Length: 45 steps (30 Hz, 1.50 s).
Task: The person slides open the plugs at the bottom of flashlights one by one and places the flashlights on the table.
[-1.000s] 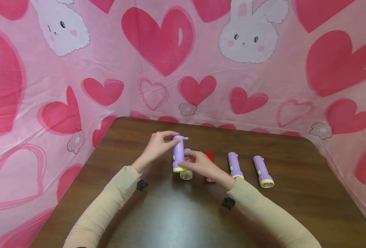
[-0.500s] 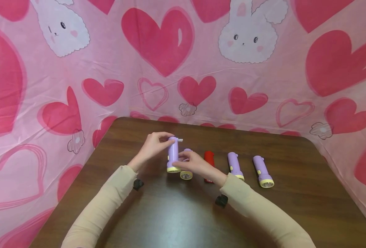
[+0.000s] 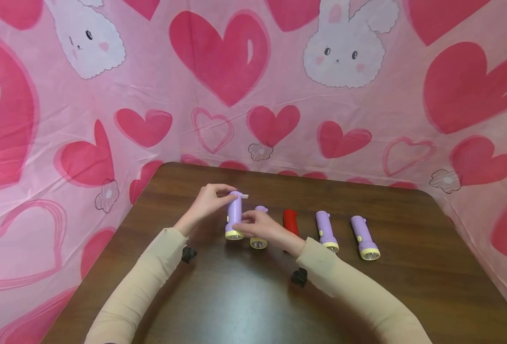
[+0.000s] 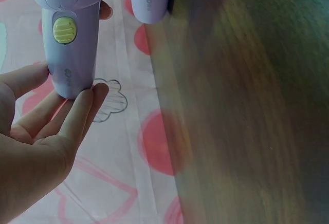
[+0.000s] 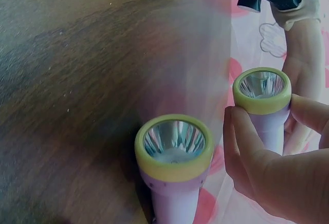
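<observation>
Both my hands hold one purple flashlight (image 3: 234,213) with a yellow rim, a little to the left of the row. My left hand (image 3: 210,200) pinches its tail end, where a small pale piece sticks out to the right. The fingers and thumb of my right hand (image 3: 258,226) grip it near the lamp head. In the left wrist view a yellow switch (image 4: 65,30) shows on the flashlight's side. Just right of it lies another purple flashlight (image 5: 174,167), partly hidden behind my right hand in the head view.
A red flashlight-shaped object (image 3: 290,220) lies right of my right hand, its lower end hidden by the wrist. Farther right are two more purple flashlights, one nearer (image 3: 324,227) and one at the end (image 3: 364,236). The brown wooden table (image 3: 219,296) backs onto a pink heart-patterned cloth (image 3: 288,86).
Both hands have carried the held flashlight to the left, off the neighbouring flashlight it overlapped in view. More of that neighbour and of the red object's upper end now shows.
</observation>
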Each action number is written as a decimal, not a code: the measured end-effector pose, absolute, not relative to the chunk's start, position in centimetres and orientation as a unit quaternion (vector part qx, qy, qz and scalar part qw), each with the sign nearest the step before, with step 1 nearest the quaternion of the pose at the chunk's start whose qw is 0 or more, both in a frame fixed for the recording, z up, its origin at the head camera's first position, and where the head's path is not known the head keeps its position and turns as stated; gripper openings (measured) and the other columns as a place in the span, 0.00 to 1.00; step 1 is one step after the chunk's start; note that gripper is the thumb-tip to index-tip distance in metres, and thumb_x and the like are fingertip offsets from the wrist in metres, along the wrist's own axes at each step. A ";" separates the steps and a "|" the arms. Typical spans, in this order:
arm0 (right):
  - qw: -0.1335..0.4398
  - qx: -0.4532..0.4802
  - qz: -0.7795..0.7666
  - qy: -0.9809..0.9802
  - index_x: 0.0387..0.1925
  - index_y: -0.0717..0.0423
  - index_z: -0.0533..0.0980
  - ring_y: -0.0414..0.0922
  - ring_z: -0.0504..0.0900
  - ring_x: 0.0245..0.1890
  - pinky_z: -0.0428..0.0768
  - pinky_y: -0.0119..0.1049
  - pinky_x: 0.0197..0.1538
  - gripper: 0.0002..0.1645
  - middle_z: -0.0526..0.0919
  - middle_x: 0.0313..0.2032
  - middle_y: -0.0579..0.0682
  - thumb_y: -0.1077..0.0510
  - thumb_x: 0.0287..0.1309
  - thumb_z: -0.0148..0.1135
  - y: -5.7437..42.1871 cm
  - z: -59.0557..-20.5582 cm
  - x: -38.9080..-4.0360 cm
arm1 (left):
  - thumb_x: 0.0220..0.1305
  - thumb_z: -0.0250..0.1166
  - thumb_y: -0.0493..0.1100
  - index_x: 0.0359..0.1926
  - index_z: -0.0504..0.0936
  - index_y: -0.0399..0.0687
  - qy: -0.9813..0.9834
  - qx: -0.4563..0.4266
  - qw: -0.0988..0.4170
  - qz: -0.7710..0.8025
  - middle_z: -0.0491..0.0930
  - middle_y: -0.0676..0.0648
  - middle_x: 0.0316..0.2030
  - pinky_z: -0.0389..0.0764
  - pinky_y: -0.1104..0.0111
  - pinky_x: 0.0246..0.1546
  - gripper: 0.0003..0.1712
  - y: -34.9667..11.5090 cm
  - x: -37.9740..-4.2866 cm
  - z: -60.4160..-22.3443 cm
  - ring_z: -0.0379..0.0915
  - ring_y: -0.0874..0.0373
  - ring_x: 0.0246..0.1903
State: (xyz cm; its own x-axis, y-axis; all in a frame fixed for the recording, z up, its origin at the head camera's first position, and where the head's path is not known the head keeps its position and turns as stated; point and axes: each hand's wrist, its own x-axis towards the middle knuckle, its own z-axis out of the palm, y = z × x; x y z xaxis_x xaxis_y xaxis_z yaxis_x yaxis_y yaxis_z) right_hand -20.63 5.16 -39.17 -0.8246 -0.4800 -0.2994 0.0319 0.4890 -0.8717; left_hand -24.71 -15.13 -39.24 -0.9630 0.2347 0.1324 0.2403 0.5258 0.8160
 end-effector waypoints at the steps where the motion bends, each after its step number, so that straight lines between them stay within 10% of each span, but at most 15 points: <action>1: 0.265 -0.133 -0.487 0.821 0.63 0.61 0.71 0.48 0.84 0.48 0.84 0.44 0.56 0.34 0.82 0.57 0.57 0.46 0.62 0.66 5.0 -39.2 -20.6 | 0.64 0.68 0.48 0.52 0.85 0.42 -0.873 -0.134 0.001 -0.468 0.86 0.39 0.51 0.85 0.56 0.50 0.20 -15.2 -24.7 -39.3 0.84 0.46 0.50; 35: 0.271 -0.097 -0.522 0.803 0.54 0.74 0.74 0.43 0.86 0.36 0.86 0.41 0.49 0.27 0.86 0.47 0.66 0.56 0.62 0.65 1.6 -41.1 -21.6 | 0.65 0.66 0.48 0.52 0.85 0.40 -0.885 -0.115 -0.032 -0.451 0.85 0.38 0.52 0.84 0.54 0.52 0.20 -17.0 -25.9 -41.3 0.82 0.44 0.50; 45: 0.274 -0.083 -0.513 0.810 0.48 0.73 0.77 0.38 0.81 0.29 0.87 0.37 0.45 0.23 0.84 0.35 0.54 0.56 0.61 0.66 1.1 -41.4 -21.8 | 0.66 0.66 0.49 0.53 0.85 0.41 -0.888 -0.106 -0.046 -0.445 0.84 0.38 0.52 0.83 0.55 0.52 0.20 -17.1 -26.2 -41.7 0.81 0.46 0.50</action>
